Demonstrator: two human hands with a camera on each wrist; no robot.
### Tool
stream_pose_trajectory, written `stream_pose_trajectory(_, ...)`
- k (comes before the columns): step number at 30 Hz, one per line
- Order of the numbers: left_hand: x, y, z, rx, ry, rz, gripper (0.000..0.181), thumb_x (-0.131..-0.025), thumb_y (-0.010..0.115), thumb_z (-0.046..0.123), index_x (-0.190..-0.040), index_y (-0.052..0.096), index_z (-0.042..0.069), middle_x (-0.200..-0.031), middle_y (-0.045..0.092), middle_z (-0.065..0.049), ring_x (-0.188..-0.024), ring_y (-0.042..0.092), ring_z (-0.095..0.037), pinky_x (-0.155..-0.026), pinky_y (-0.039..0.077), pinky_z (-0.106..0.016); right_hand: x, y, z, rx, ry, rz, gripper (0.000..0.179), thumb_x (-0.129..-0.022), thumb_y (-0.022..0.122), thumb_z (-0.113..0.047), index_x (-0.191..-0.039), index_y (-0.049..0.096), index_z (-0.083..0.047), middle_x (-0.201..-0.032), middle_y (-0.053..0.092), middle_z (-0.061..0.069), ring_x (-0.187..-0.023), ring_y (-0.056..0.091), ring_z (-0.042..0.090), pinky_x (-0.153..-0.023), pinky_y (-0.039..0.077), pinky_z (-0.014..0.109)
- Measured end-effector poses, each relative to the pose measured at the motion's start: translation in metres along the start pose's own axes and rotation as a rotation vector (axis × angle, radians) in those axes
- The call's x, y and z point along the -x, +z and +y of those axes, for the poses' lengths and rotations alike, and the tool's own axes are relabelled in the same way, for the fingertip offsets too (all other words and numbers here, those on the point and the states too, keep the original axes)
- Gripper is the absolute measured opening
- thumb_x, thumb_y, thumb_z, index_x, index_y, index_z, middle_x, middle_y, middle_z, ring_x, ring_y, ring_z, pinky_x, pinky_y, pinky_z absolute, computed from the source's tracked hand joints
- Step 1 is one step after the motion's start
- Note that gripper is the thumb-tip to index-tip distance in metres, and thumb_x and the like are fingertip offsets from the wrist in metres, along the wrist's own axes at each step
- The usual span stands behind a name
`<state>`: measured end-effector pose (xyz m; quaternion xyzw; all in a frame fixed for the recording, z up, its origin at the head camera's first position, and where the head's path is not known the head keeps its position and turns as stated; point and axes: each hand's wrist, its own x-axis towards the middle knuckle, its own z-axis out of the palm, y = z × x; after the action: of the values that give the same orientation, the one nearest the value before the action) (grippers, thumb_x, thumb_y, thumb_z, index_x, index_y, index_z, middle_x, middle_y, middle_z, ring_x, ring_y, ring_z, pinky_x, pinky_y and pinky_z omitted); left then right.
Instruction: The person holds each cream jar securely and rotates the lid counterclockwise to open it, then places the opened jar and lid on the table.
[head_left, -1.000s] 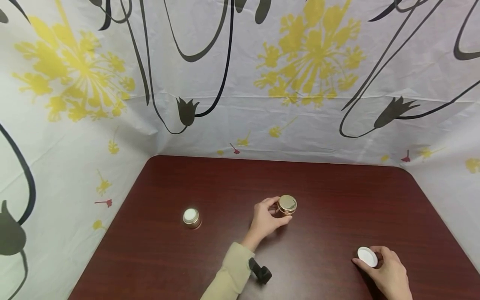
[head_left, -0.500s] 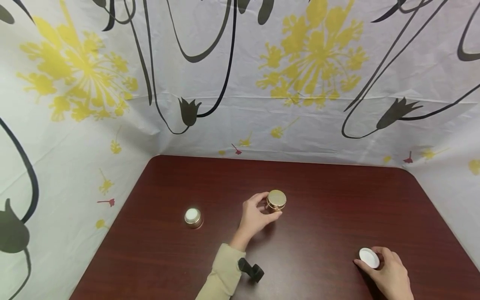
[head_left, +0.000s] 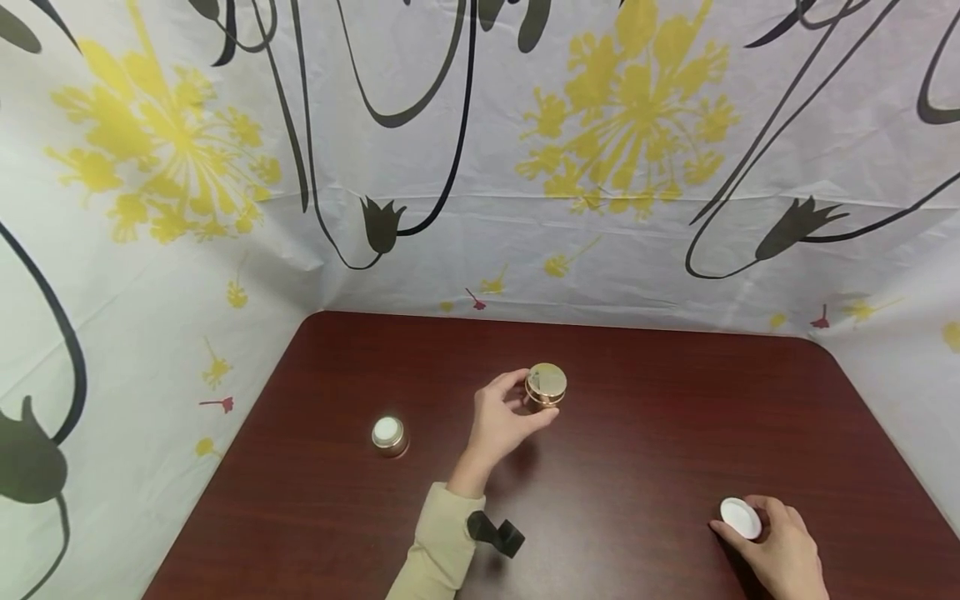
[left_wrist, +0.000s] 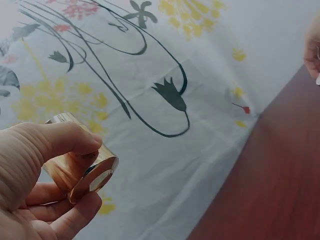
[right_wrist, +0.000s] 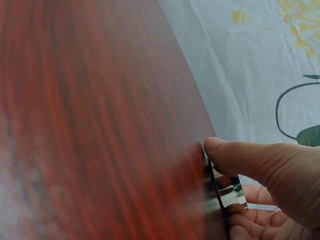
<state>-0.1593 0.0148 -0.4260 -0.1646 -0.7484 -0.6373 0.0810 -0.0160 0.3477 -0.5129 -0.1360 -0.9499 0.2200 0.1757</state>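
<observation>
Nearest, the right hand pinches a white-faced cap between curled thumb and fingers, at the same spot on the bench as a second ago. The white-topped jar stands unmoved. Beyond — the left hand, curled round the gold jar, has shifted leftward and farther off, the jar now above the bench — before the flowered cloth.

No lettering or numbers can be read.
</observation>
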Motion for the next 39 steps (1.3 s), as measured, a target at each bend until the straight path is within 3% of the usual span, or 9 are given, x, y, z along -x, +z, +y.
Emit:
stream_pose_trajectory(4,-0.002,-0.001,0.009,0.015,-0.002,-0.006,0.052,-0.064,0.083,0.000,-0.111,0.063,-0.006,-0.104,0.064,-0.017,-0.093,0.063,-0.027,-0.077,0.055,-0.029,0.000,0.001,-0.001,-0.006,-0.017,0.022,0.056,-0.057,0.088,-0.025,-0.095,0.057,0.002,-0.075,0.049,0.012,-0.064,0.045,0.020,-0.050,0.035,0.035)
stream_pose_trajectory(11,0.002,-0.011,0.049,0.053,0.001,-0.009,0.048,-0.065,0.080,-0.005,-0.108,0.062,-0.012,-0.099,0.063,-0.022,-0.089,0.063,-0.033,-0.076,0.055,-0.036,0.000,0.001,0.001,-0.016,-0.043,0.023,0.060,-0.053,0.090,-0.027,-0.095,0.058,0.002,-0.076,0.051,0.011,-0.063,0.042,0.011,-0.052,0.036,0.033)
stream_pose_trajectory(16,0.002,-0.014,0.054,0.059,-0.005,0.007,0.046,-0.065,0.080,-0.005,-0.107,0.062,-0.011,-0.098,0.064,-0.020,-0.086,0.064,-0.030,-0.074,0.056,-0.033,-0.002,-0.002,0.001,-0.008,-0.013,-0.021,0.065,-0.059,0.088,-0.033,-0.101,0.056,0.006,-0.082,0.051,0.018,-0.069,0.048,0.023,-0.054,0.040,0.041)
stream_pose_trajectory(20,0.001,-0.015,0.053,0.067,-0.005,0.007,0.047,-0.065,0.080,-0.005,-0.108,0.063,-0.011,-0.098,0.064,-0.019,-0.086,0.064,-0.027,-0.074,0.055,-0.031,-0.003,-0.005,-0.005,-0.040,0.014,0.003,0.062,-0.066,0.084,-0.032,-0.106,0.055,0.006,-0.090,0.050,0.021,-0.079,0.048,0.029,-0.062,0.040,0.052)
stream_pose_trajectory(25,0.001,-0.016,0.052,0.075,-0.003,-0.002,0.047,-0.065,0.080,-0.005,-0.108,0.063,-0.011,-0.098,0.064,-0.020,-0.087,0.064,-0.028,-0.074,0.055,-0.029,-0.010,-0.007,-0.020,-0.115,-0.068,0.076,0.046,-0.074,0.079,-0.019,-0.107,0.058,0.005,-0.099,0.056,0.024,-0.086,0.051,0.033,-0.070,0.038,0.056)
stream_pose_trajectory(28,0.000,-0.017,0.052,0.084,-0.011,-0.012,0.047,-0.066,0.080,-0.006,-0.108,0.062,-0.012,-0.099,0.064,-0.022,-0.088,0.064,-0.029,-0.074,0.055,-0.028,-0.015,-0.009,-0.031,-0.134,-0.124,0.105,0.044,-0.072,0.079,-0.014,-0.107,0.059,0.003,-0.103,0.057,0.024,-0.092,0.050,0.035,-0.072,0.039,0.047)
stream_pose_trajectory(32,0.001,-0.017,0.053,0.080,-0.027,-0.022,0.046,-0.067,0.079,-0.005,-0.108,0.062,-0.011,-0.099,0.064,-0.022,-0.087,0.064,-0.029,-0.074,0.054,-0.025,-0.021,-0.009,-0.043,-0.164,-0.163,0.154,0.044,-0.067,0.082,-0.010,-0.105,0.062,-0.001,-0.101,0.061,0.018,-0.089,0.051,0.005,-0.068,0.038,0.026)
stream_pose_trajectory(35,0.001,-0.018,0.053,0.077,-0.033,-0.022,0.046,-0.067,0.079,-0.005,-0.109,0.062,-0.011,-0.099,0.064,-0.021,-0.087,0.064,-0.029,-0.073,0.054,-0.024,-0.027,-0.004,-0.048,-0.233,-0.199,0.184,0.044,-0.064,0.083,-0.008,-0.104,0.064,-0.004,-0.098,0.062,0.012,-0.086,0.042,-0.015,-0.064,0.037,0.014)
stream_pose_trajectory(39,0.002,-0.019,0.054,0.084,-0.036,-0.021,0.047,-0.067,0.079,-0.005,-0.110,0.062,-0.011,-0.100,0.064,-0.021,-0.087,0.064,-0.028,-0.073,0.054,-0.024,-0.034,-0.001,-0.064,-0.309,-0.246,0.193,0.045,-0.063,0.084,-0.004,-0.104,0.065,-0.005,-0.094,0.062,0.008,-0.087,0.046,-0.015,-0.062,0.040,0.005)
